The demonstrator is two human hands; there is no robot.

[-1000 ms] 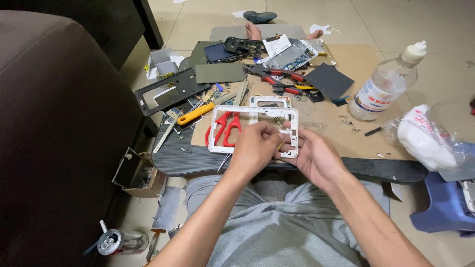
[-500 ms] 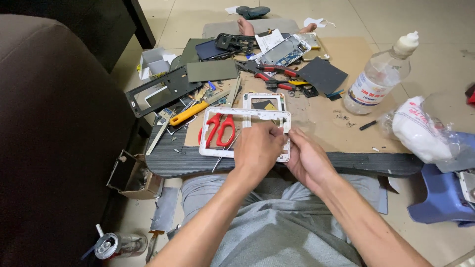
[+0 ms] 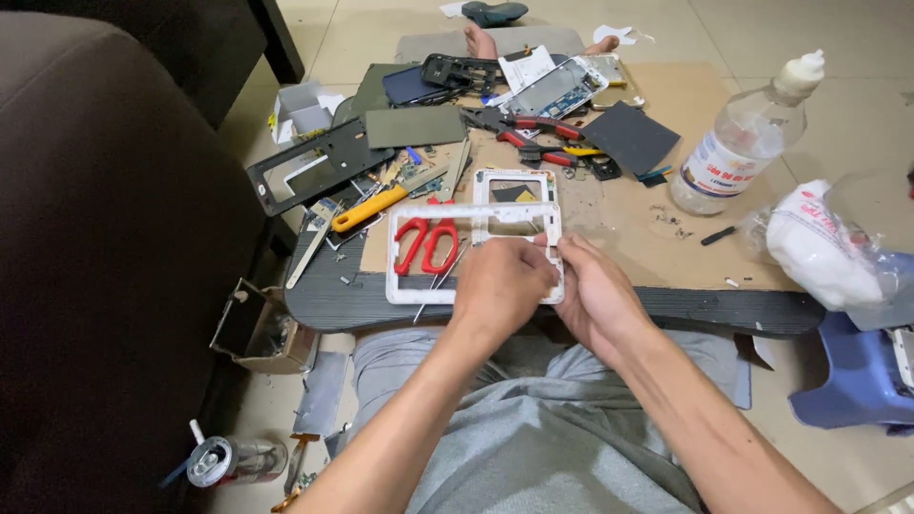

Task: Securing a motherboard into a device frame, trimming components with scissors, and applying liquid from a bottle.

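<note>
A white rectangular plastic frame [image 3: 409, 211] lies on the low board [image 3: 666, 238] in front of me. My left hand [image 3: 500, 286] covers its near right part, fingers curled over it. My right hand [image 3: 595, 295] pinches the frame's right edge beside the left hand. Red-handled scissors [image 3: 427, 244] show through the frame's opening. A smaller white frame [image 3: 514, 181] lies just beyond it. Whether either hand also holds a small tool is hidden.
Yellow-handled knife [image 3: 367, 209], red pliers [image 3: 533, 126], dark panels [image 3: 633, 135] and phone parts [image 3: 557, 90] litter the board. A clear bottle [image 3: 738, 143] and white bag [image 3: 819, 249] stand right. A dark sofa [image 3: 105, 238] is left; a can [image 3: 219, 462] lies on the floor.
Both hands stay on the white frame's right end; the right hand has shifted slightly along its edge. The view moved a little.
</note>
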